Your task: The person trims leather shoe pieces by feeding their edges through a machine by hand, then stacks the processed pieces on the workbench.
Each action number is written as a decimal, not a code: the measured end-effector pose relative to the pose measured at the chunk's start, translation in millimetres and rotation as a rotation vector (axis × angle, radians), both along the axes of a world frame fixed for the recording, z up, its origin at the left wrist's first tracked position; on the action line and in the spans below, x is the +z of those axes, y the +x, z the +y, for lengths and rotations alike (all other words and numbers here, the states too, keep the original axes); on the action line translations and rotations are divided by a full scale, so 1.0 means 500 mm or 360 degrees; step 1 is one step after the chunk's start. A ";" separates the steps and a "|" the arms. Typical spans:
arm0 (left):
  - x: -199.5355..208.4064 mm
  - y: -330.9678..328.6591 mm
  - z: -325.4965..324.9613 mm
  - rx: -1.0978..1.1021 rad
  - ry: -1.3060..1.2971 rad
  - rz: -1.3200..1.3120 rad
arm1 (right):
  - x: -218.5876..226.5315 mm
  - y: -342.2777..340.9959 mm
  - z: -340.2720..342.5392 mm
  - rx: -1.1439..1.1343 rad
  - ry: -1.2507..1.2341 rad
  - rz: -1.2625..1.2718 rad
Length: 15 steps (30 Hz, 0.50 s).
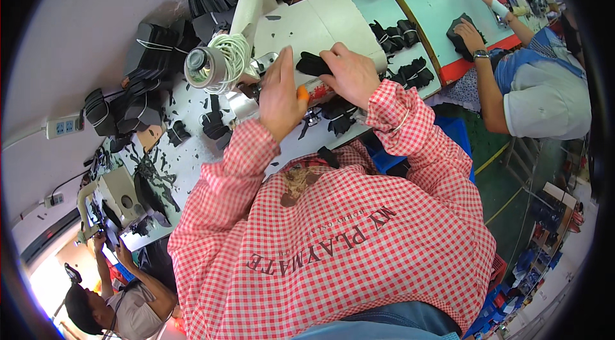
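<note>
My left hand [282,98] is beside the head of an off-white sewing machine [314,19], its fingers stretched out straight and an orange cover on one digit. No held thing shows in it, though its palm side is hidden. Just to its right, my right hand [353,76] has its thumb and fingers closed on the end of a small black piece [312,64], dark and soft-looking, above the machine's front edge. A coil of white cord [232,61] hangs by the machine's round handwheel-like end. Small dark pieces [339,116] lie on the white table below my hands.
Bundles of dark cut pieces [150,51] tied with string stand along the wall. Tied black bundles [410,74] lie to the right of the machine. A blue crate [455,138] is at my right. One co-worker [544,96] works at far right, another [138,305] at lower left by a second machine [115,196].
</note>
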<state>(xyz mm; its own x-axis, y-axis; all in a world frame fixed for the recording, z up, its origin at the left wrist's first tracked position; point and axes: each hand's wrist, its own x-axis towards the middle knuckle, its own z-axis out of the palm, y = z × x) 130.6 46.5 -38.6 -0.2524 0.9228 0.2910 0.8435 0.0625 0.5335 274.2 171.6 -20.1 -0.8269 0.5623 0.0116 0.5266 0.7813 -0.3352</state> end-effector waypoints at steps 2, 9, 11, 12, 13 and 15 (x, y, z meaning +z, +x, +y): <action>-0.005 0.001 0.030 -0.0081 -0.0091 -0.0192 | -0.018 -0.011 -0.005 0.0006 -0.0031 0.0054; -0.022 0.030 0.033 0.0346 0.0084 -0.2044 | -0.015 -0.016 -0.085 -0.0168 -0.0360 0.0839; -0.012 0.039 0.033 0.0431 0.0023 -0.2477 | 0.013 -0.006 -0.104 -0.0041 -0.0497 0.0648; 0.004 0.031 0.018 0.0437 0.0022 -0.2477 | 0.039 0.003 -0.090 -0.0039 -0.0502 0.0647; 0.020 0.017 0.000 0.0333 -0.0303 -0.2299 | 0.075 0.018 -0.077 -0.0118 -0.0834 0.0577; 0.050 0.000 -0.021 0.0167 -0.0764 -0.1854 | 0.078 0.021 -0.072 -0.0279 -0.1069 0.0757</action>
<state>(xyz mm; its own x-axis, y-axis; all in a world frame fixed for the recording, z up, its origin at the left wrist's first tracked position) 130.4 36.1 -13.5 -0.2115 0.8336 -0.5102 -0.1306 0.4932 0.8600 284.6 135.8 18.9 -0.7185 0.6941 -0.0460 0.3065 0.2565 -0.9167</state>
